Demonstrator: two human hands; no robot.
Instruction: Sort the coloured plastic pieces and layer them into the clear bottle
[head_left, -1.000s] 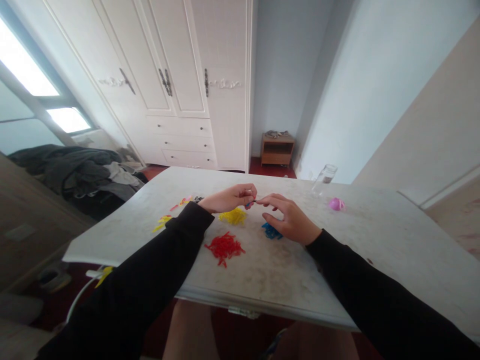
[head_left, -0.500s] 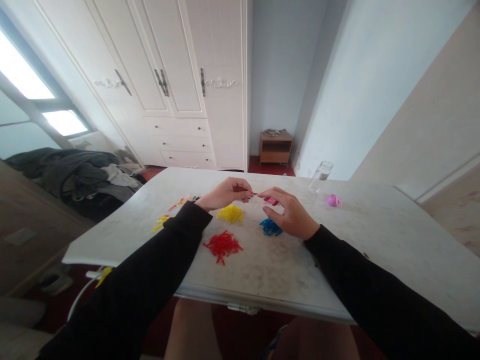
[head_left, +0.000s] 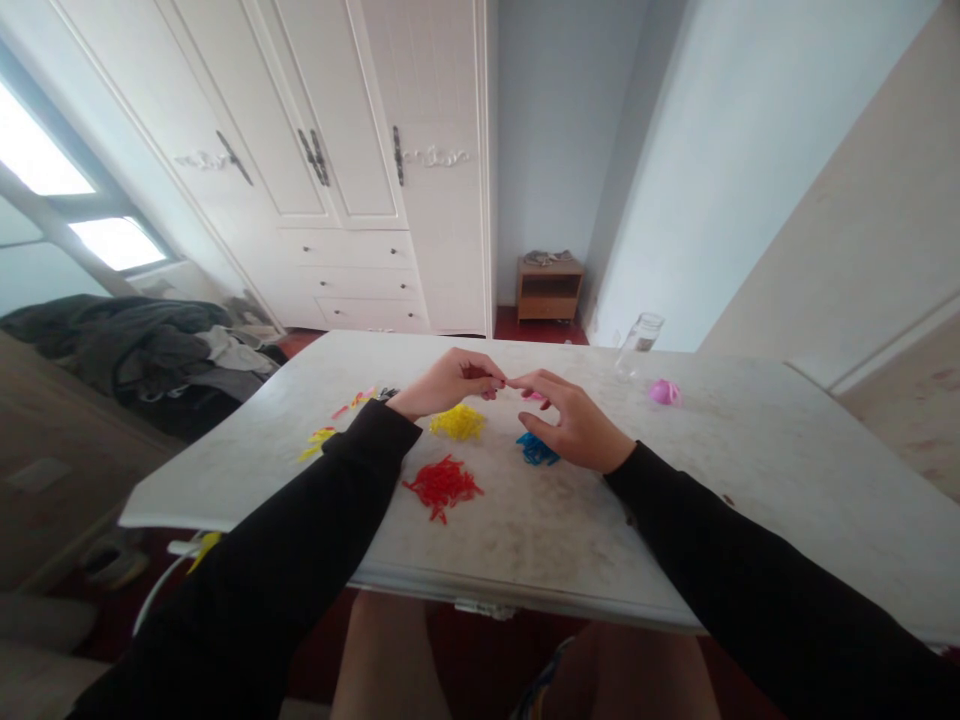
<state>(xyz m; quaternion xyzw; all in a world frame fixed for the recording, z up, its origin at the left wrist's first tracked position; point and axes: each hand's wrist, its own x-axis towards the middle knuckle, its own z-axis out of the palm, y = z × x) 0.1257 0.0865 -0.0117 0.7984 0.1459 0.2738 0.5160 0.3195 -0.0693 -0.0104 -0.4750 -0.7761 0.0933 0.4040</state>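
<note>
My left hand [head_left: 461, 383] is above the table, thumb and forefinger pinched on a tiny reddish thing that is too small to name. Facing it, my right hand [head_left: 574, 415] has its thumb apart and its forefinger stretched out, the tip at the left fingertips. Below the left hand lies a pile of yellow strips [head_left: 457, 423]. Partly under the right hand are blue strips [head_left: 536, 450], with a bit of pink [head_left: 534, 396] showing behind its fingers. A pile of red strips [head_left: 444, 487] sits nearer the front edge.
Small heaps of yellow pieces [head_left: 318, 441], pink pieces [head_left: 352, 403] and black pieces [head_left: 387, 393] lie on the table's left. Toward the back right are a tilted-looking clear glass bottle [head_left: 640, 345] and a purple-pink object [head_left: 664, 391]. A white wardrobe [head_left: 442, 230] stands beyond the table [head_left: 585, 550].
The small dark bit that showed between the two hands' fingertips is no longer visible. My right forefinger tip is now closer to the left fingertips. The view has shifted slightly.
</note>
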